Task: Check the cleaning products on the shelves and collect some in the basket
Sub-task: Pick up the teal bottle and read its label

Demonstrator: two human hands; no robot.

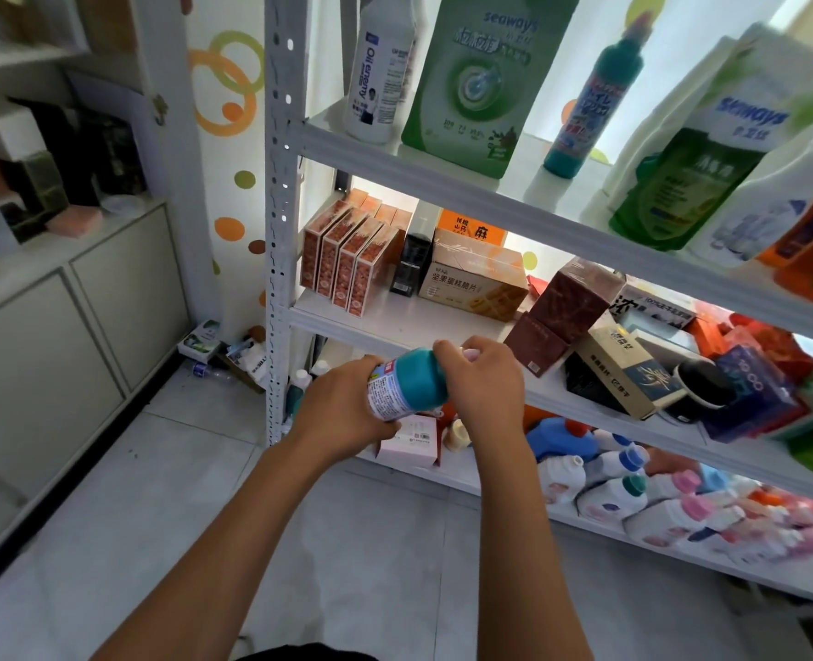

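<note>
- Holding a teal bottle near the centre of the frame, the person has both hands on it in front of the white shelving.
- Left hand is wrapped round the labelled white lower body, fingers curled under it; right hand grips the neck end, where a pale pink cap just shows between the fingers.
- The bottle lies tilted, nearly on its side, with its small-print label turned up toward the camera, which suggests it is being read or its cap checked.
- No basket is visible anywhere in the frame, so where the bottle should go cannot be told.
- Risks, as judged: if the right hand twists the cap loose while the bottle lies sideways, liquid could leak onto the hands or floor; a slack left-hand grip could drop it onto the pink box and small bottles just below.
- Readable writing sits in the upper part of the frame: a white spray bottle marked "Oil enemy", a green pouch marked "seaways", and a second pouch at upper right with the same brand.
- A matching teal bottle stands between the pouches, its script too blurred to read.
- Middle-shelf boxes carry Chinese print.
</note>
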